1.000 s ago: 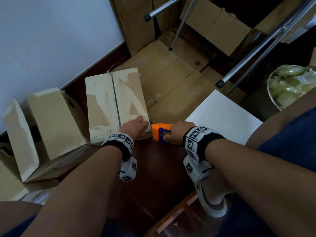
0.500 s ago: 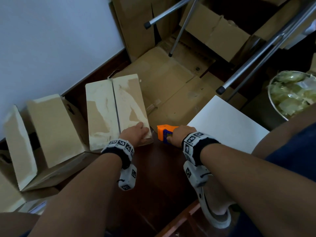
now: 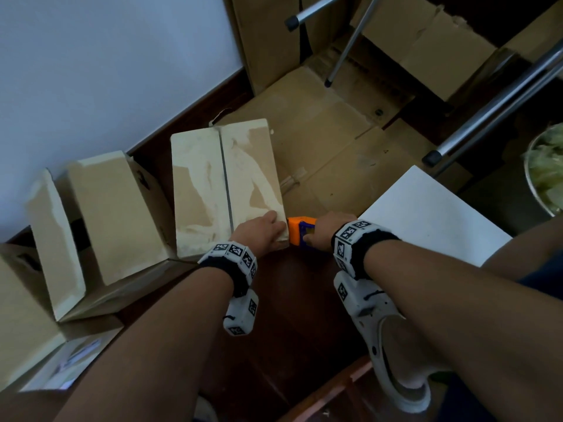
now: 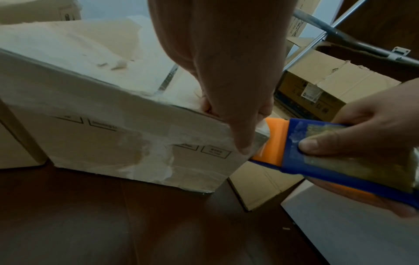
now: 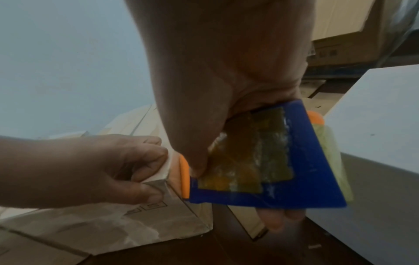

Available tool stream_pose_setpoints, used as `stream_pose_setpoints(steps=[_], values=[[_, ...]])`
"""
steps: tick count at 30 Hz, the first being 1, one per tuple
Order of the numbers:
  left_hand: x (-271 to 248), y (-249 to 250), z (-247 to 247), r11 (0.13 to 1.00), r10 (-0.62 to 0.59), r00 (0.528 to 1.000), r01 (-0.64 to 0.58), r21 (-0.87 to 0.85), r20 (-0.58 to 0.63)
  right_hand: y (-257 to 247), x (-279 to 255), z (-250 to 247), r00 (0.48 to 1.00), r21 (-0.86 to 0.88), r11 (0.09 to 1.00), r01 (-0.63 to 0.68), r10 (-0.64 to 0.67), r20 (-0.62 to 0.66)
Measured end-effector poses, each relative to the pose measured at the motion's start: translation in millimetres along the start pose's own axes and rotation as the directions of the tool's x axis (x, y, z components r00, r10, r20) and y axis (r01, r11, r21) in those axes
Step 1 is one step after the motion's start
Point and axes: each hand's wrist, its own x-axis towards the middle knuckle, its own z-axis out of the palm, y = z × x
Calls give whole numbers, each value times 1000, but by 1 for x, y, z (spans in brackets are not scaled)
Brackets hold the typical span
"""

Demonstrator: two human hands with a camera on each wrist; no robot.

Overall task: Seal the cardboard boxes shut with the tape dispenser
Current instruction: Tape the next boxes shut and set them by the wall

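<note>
A pale cardboard box [image 3: 225,190] stands on the dark floor, its two top flaps closed with a seam down the middle. My left hand [image 3: 262,229] grips its near right corner, fingers curled over the top edge and thumb [image 4: 242,143] pressed down the corner. My right hand [image 3: 323,233] grips the blue and orange tape dispenser [image 3: 300,229]. The dispenser's [image 4: 317,152] orange end touches the box's right side at that corner. In the right wrist view the dispenser [image 5: 294,170] sits right beside the left hand [image 5: 90,170].
Two more cardboard boxes [image 3: 112,214] [image 3: 51,239] lean at the left by the wall. Flattened cardboard [image 3: 329,147] lies behind. A white board [image 3: 432,214] is at the right, with metal legs [image 3: 502,102] and a metal bowl [image 3: 545,178] beyond. A white shoe [image 3: 396,360] is near.
The dispenser's orange end has closed the small gap to the box's corner. The left hand stays on that corner. The head view has shifted a little.
</note>
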Motion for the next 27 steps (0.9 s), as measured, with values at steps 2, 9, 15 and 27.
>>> stream_pose_setpoints(steps=[2,9,15,27], values=[[0,1,-2,1000,-3,1000,3,-3,4,0,-1,-3,1000,31,1000,1,-1,12],[0,3,-5,1000,-22,999,22,-2,30,-11,11,-5,998,115,993,-24,18,56],[0,3,-5,1000,-18,1000,17,24,25,-10,8,4,991,99,995,-2,15,-130],[3,-8,9,995,30,998,-35,-98,-56,-2,36,-7,960,559,826,-76,212,-183]])
